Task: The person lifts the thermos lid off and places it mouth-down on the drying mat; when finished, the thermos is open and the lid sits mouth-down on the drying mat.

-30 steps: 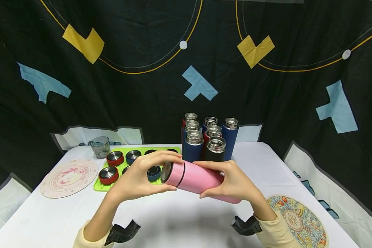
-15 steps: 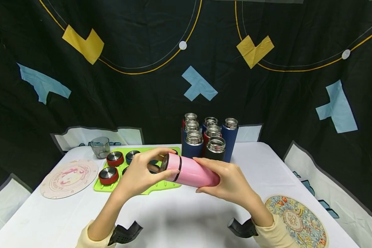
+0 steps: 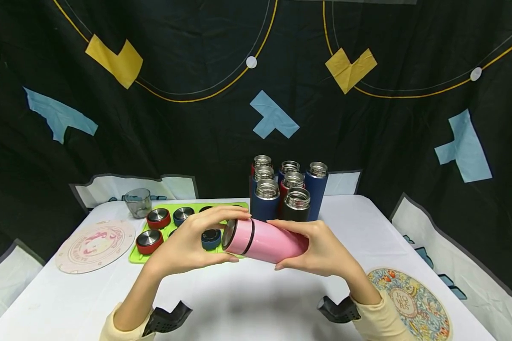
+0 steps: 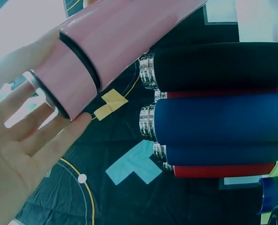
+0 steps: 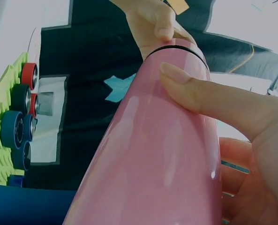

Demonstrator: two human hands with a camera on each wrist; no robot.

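Observation:
A pink thermos flask (image 3: 275, 241) is held up above the table, lying tilted with its capped end toward the left. My left hand (image 3: 187, 246) grips its pink lid (image 3: 240, 237), thumb on one side and fingertips on the other. The right hand (image 3: 324, 248) holds the flask's body, its thumb (image 5: 195, 91) along the pink side in the right wrist view. A black ring (image 4: 80, 61) runs between lid and body, and both look joined there. Part of the flask's lower end is hidden behind the right hand.
Several lidless flasks (image 3: 267, 201) in blue, red and black stand upright behind. At left, a green rack (image 3: 136, 257) bears red and blue lids (image 3: 149, 240) beside a glass cup (image 3: 138, 201) and a pink round mat (image 3: 95, 246). A patterned mat (image 3: 409, 303) lies right.
The left hand turned at the lid and the flask tipped up a little half a second ago. Now hands and flask are back close to their pose of one second ago.

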